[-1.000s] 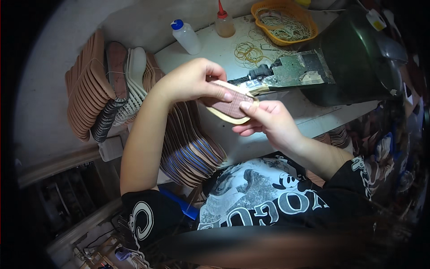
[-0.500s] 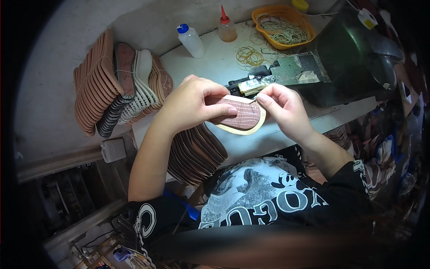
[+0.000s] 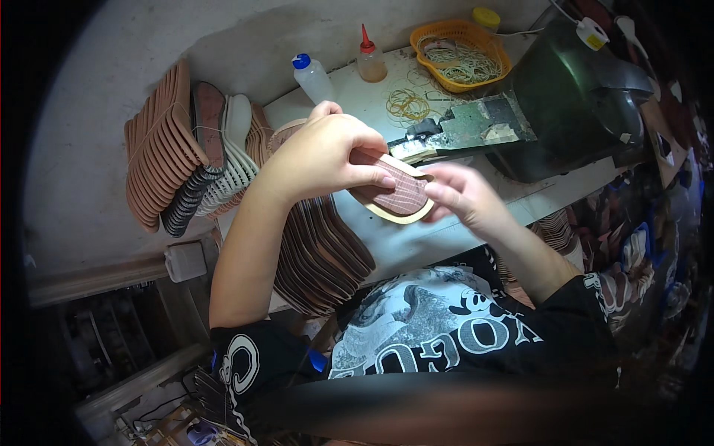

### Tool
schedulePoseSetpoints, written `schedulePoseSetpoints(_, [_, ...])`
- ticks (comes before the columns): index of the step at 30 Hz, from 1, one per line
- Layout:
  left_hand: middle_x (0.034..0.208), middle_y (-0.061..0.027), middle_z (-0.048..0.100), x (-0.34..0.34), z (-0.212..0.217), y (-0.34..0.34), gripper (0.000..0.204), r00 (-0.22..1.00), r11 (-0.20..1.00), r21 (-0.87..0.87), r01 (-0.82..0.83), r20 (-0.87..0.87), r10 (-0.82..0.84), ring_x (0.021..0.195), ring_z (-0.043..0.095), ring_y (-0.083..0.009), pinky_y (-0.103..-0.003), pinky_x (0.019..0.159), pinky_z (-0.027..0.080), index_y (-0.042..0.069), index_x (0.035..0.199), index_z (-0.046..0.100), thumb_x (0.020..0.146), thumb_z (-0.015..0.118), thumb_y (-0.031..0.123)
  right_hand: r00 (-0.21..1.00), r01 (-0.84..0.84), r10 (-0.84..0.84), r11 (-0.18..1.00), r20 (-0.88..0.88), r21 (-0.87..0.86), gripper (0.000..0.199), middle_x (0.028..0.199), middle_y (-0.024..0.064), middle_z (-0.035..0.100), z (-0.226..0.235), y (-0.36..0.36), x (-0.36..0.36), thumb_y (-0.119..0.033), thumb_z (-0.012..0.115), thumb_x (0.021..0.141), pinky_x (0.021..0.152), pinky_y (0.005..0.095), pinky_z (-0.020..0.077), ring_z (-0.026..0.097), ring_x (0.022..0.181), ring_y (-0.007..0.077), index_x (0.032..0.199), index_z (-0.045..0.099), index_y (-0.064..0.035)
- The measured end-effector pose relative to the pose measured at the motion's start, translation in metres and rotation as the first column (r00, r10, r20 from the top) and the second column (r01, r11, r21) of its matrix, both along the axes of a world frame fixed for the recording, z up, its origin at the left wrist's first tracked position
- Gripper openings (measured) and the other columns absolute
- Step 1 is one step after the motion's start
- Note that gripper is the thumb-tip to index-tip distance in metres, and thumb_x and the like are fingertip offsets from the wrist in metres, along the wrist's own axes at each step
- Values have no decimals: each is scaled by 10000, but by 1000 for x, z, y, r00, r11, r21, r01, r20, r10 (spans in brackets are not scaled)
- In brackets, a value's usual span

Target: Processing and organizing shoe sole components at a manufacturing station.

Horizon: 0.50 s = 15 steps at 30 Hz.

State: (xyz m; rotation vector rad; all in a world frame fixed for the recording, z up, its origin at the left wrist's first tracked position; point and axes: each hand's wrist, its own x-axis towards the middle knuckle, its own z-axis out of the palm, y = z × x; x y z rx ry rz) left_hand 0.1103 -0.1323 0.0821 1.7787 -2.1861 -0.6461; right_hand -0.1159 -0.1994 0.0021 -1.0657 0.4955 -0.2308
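Note:
A brown shoe insole [image 3: 394,189] with a grid-like pattern and a pale yellow rim is held above the white table. My left hand [image 3: 320,156] grips it, thumb flat on the patterned face and fingers behind; the hand hides the insole's other end. At the rounded end, my right hand [image 3: 462,195] has its thumb on the edge and fingers curled behind it, slightly blurred. Just beyond the insole lies the narrow arm of a green machine [image 3: 476,123]. Below my left forearm stands a row of dark-edged insoles [image 3: 320,256].
Tied bundles of tan insoles [image 3: 160,149] and white insoles [image 3: 236,149] stand at the left wall. A blue-capped bottle [image 3: 314,78], a red-tipped bottle [image 3: 370,63], loose rubber bands [image 3: 407,106] and an orange basket [image 3: 420,52] of bands line the table's back. The machine's dark body [image 3: 573,97] rises at right.
My right hand has shifted from pinching the top edge of the insole to its rounded end, fingers now behind it. The insole has tilted, its rounded end lower. The view has shifted slightly.

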Motion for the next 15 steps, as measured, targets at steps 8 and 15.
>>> schedulePoseSetpoints(8, [740,-58,648,22,-18,-50,469,984,994,107,-12,180,-7,861,602,-215,-453,1045,244,52,876,707,640,793,448,948,194,-242,954,204,230,343,1108,139,633,-24,37,33,-196,514,954,901,334,510,653,936,208,1178,559,60])
schedulePoseSetpoints(15, [685,-95,650,27,-23,-88,421,997,885,460,-73,2,82,663,653,-165,-310,547,516,-4,791,659,645,827,354,937,310,-339,918,84,248,323,1032,137,660,-16,28,39,-206,516,962,835,288,521,667,877,188,1125,598,61])
